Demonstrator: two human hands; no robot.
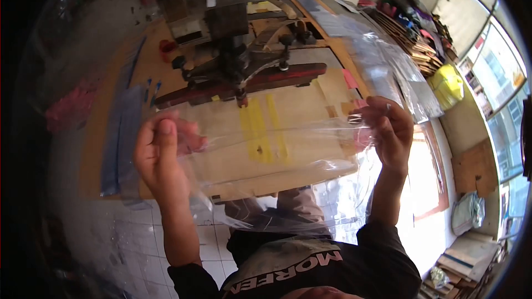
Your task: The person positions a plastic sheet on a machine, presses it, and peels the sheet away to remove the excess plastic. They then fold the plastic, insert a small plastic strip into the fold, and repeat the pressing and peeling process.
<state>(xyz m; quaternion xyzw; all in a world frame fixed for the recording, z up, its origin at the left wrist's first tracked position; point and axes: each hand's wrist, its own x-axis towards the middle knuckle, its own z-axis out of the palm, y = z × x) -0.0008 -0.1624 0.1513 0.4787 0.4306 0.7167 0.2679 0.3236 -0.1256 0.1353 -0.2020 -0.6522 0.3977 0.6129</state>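
A clear plastic sheet (310, 133) is stretched between my two hands, above the front of the wooden work table. My left hand (166, 147) pinches its left end, thumb raised and fingers curled. On the right, my right hand (390, 133) grips the other end between thumb and fingers. Behind the sheet is a machine (235, 61) with a long dark and red bar (260, 80) lying across the table. Yellow tape strips (256, 127) on the board show through the plastic.
Blue-grey plastic strips (114, 138) lie along the table's left side. More clear plastic (390, 66) covers the right side. A yellow bag (446, 87) and stacked cardboard (407, 41) stand at the right. A red round item (167, 48) sits behind the bar.
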